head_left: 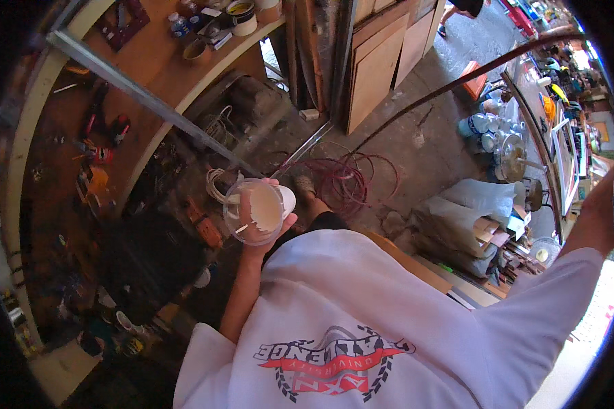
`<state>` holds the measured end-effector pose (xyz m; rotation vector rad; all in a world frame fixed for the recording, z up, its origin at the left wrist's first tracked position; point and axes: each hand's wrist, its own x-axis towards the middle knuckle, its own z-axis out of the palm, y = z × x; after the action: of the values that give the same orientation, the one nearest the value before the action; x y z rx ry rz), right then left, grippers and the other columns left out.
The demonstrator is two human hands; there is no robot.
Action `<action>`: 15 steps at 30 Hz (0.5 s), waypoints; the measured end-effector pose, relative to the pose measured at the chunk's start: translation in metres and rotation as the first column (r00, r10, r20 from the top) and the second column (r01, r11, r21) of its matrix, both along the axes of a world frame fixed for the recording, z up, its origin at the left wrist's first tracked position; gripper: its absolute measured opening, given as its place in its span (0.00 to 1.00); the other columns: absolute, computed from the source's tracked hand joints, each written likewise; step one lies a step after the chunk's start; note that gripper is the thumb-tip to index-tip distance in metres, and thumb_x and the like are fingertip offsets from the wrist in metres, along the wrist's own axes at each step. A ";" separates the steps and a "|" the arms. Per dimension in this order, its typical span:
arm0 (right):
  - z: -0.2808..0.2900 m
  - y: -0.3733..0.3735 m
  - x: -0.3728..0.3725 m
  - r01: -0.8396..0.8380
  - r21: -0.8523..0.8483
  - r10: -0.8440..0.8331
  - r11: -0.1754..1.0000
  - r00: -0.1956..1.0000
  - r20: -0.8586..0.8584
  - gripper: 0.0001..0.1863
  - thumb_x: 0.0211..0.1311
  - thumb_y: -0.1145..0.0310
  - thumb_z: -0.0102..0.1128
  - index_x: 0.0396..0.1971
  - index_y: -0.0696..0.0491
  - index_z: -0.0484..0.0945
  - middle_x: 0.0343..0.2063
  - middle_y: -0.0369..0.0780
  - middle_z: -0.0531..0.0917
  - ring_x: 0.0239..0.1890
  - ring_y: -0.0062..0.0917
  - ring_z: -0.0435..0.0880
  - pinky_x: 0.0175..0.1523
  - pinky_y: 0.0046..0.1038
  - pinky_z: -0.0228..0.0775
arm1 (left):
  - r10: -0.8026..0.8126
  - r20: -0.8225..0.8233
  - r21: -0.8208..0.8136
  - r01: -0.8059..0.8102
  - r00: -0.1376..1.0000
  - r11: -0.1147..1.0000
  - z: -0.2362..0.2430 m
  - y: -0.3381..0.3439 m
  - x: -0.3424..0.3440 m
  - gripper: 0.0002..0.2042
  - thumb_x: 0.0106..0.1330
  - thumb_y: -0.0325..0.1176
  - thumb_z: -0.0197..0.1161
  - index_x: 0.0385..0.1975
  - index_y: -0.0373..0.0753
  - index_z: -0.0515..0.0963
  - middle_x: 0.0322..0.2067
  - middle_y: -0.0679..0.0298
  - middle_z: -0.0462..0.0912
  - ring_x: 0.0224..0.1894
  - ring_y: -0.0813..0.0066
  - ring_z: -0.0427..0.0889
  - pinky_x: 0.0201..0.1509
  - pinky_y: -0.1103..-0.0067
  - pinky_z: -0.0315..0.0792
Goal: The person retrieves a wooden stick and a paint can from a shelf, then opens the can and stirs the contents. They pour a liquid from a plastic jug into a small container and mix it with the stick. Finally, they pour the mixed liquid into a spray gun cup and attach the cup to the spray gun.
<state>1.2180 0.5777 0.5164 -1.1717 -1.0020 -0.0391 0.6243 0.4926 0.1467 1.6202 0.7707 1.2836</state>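
Note:
My left hand (273, 235) is wrapped round a clear plastic cup (234, 217), tilted so its mouth shows. Inside is a cream-coloured paste (265, 209) that coats part of the wall. A rounded white piece (288, 200) shows at the cup's far side, against my fingers; whether it belongs to the cup I cannot tell. A thin pale stick end (241, 229) shows at the rim. My right arm (593, 215) stretches out to the right edge of the picture, and its hand is out of sight.
A wooden shelf (158, 76) holding pots and bottles curves along the left, with a metal bar (150, 102) crossing it. Reddish hose (334, 183) lies coiled on the floor. Wood panels (376, 71) lean at the back. Plastic sacks (450, 221) and bottles (481, 126) stand right.

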 end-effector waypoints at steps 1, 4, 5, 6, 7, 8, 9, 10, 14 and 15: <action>0.001 0.003 -0.002 -0.011 -0.015 0.011 1.000 1.000 0.006 0.08 0.71 0.69 0.62 0.44 0.56 0.80 0.27 0.35 0.80 0.24 0.18 0.76 0.32 0.24 0.69 | 0.011 -0.029 -0.001 -0.011 1.000 1.000 -0.005 -0.003 -0.003 0.51 0.57 0.34 0.81 0.75 0.38 0.50 0.63 0.51 0.73 0.65 0.54 0.74 0.70 0.61 0.69; -0.002 0.010 -0.011 -0.045 -0.060 0.046 0.997 0.999 0.011 0.10 0.72 0.68 0.62 0.46 0.56 0.81 0.29 0.34 0.81 0.26 0.17 0.76 0.33 0.22 0.69 | 0.005 -0.040 0.005 -0.005 0.999 1.000 -0.018 -0.010 -0.010 0.46 0.57 0.36 0.81 0.72 0.42 0.56 0.64 0.51 0.72 0.65 0.57 0.73 0.68 0.61 0.70; -0.004 0.012 -0.017 -0.057 -0.082 0.058 0.995 0.998 0.011 0.10 0.72 0.68 0.62 0.47 0.56 0.81 0.29 0.34 0.81 0.26 0.16 0.76 0.33 0.22 0.69 | 0.013 -0.014 0.023 -0.012 1.000 1.000 -0.019 -0.011 -0.011 0.47 0.57 0.35 0.81 0.73 0.42 0.55 0.64 0.50 0.71 0.65 0.56 0.73 0.68 0.60 0.70; -0.009 0.013 -0.026 -0.086 -0.095 0.087 0.992 0.996 0.007 0.11 0.72 0.67 0.63 0.48 0.56 0.81 0.30 0.34 0.81 0.27 0.16 0.76 0.34 0.22 0.69 | 0.018 0.010 0.040 -0.018 1.000 0.999 -0.021 -0.013 -0.013 0.48 0.56 0.34 0.81 0.73 0.43 0.54 0.65 0.50 0.71 0.65 0.56 0.73 0.68 0.60 0.70; -0.014 0.014 -0.034 -0.121 -0.107 0.122 0.987 0.993 0.002 0.12 0.72 0.67 0.63 0.49 0.56 0.82 0.31 0.34 0.82 0.28 0.15 0.76 0.34 0.21 0.69 | 0.016 -0.028 0.042 -0.014 0.999 0.999 -0.021 -0.013 -0.014 0.49 0.56 0.33 0.81 0.74 0.43 0.52 0.65 0.50 0.71 0.66 0.55 0.73 0.68 0.59 0.70; -0.022 0.014 -0.048 -0.100 -0.110 0.106 0.989 0.993 0.050 0.12 0.72 0.67 0.63 0.50 0.56 0.82 0.31 0.33 0.82 0.28 0.15 0.76 0.35 0.21 0.68 | 0.017 -0.066 0.046 -0.014 0.998 0.999 -0.020 -0.013 -0.017 0.50 0.56 0.32 0.81 0.74 0.43 0.51 0.66 0.50 0.70 0.66 0.54 0.73 0.68 0.58 0.71; -0.033 0.013 -0.063 -0.182 -0.107 0.182 0.977 0.983 -0.005 0.13 0.73 0.66 0.63 0.51 0.56 0.83 0.32 0.33 0.82 0.29 0.15 0.76 0.35 0.20 0.68 | 0.019 -0.053 0.098 -0.013 0.998 0.995 -0.019 -0.013 -0.020 0.50 0.56 0.31 0.81 0.75 0.43 0.51 0.66 0.50 0.70 0.66 0.54 0.73 0.68 0.58 0.71; -0.047 0.007 -0.081 -0.197 -0.188 0.187 0.962 0.980 -0.070 0.14 0.73 0.66 0.64 0.52 0.56 0.83 0.33 0.33 0.82 0.29 0.14 0.76 0.35 0.20 0.68 | 0.017 -0.101 0.054 -0.012 0.995 0.998 -0.017 -0.012 -0.023 0.51 0.56 0.30 0.81 0.75 0.43 0.50 0.66 0.50 0.70 0.66 0.54 0.73 0.68 0.58 0.71; -0.145 -0.046 -0.171 -0.465 -0.375 0.372 0.802 0.880 -0.295 0.23 0.76 0.46 0.54 0.53 0.51 0.78 0.34 0.32 0.80 0.20 0.09 0.65 0.24 0.16 0.56 | 0.006 -0.202 -0.030 -0.013 0.979 0.999 0.003 -0.004 -0.035 0.49 0.54 0.30 0.82 0.74 0.42 0.56 0.65 0.54 0.73 0.66 0.58 0.75 0.68 0.61 0.72; -0.167 -0.053 -0.188 -0.355 -0.485 0.284 0.799 0.934 -0.216 0.21 0.75 0.49 0.56 0.53 0.51 0.78 0.35 0.32 0.80 0.22 0.11 0.68 0.26 0.17 0.60 | 0.003 -0.247 -0.105 -0.030 0.969 0.994 0.011 0.000 -0.037 0.48 0.53 0.30 0.83 0.73 0.42 0.58 0.65 0.55 0.74 0.66 0.59 0.75 0.68 0.62 0.73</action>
<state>1.0296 0.5244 0.3495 -1.4505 -1.1146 0.6126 0.5869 0.4927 0.1578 1.7070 0.9900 1.0433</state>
